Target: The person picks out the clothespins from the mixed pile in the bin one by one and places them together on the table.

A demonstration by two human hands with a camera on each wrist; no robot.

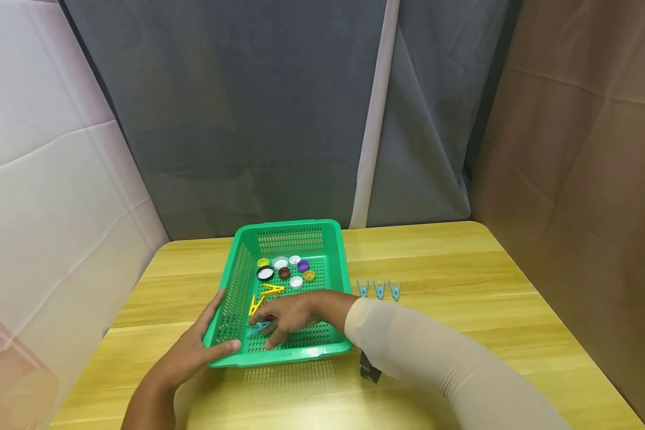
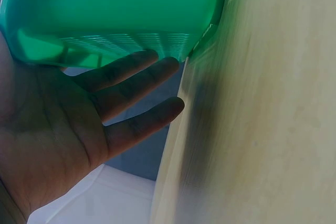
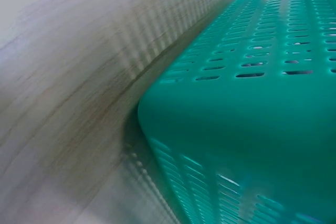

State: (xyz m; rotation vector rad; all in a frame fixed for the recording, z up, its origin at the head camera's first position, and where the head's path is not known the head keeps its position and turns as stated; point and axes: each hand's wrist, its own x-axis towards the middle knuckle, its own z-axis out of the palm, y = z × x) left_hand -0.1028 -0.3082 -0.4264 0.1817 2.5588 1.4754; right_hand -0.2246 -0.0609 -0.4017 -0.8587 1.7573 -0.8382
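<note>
A green perforated basket stands on the table. My left hand holds its near left corner, thumb over the rim and other fingers along the outside; the left wrist view shows three of them extended. Inside, my right hand reaches low with index finger and thumb spread apart. Under its fingers lies a light blue clothespin, partly covered. Two yellow clothespins lie just beyond, and something red is mostly hidden by the hand. The right wrist view shows the basket's outer wall, not the hand.
Several bottle caps, among them a purple cap and a black-rimmed cap, lie at the basket's far end. Three light blue clothespins stand in a row on the wooden table, right of the basket. Curtains enclose the table.
</note>
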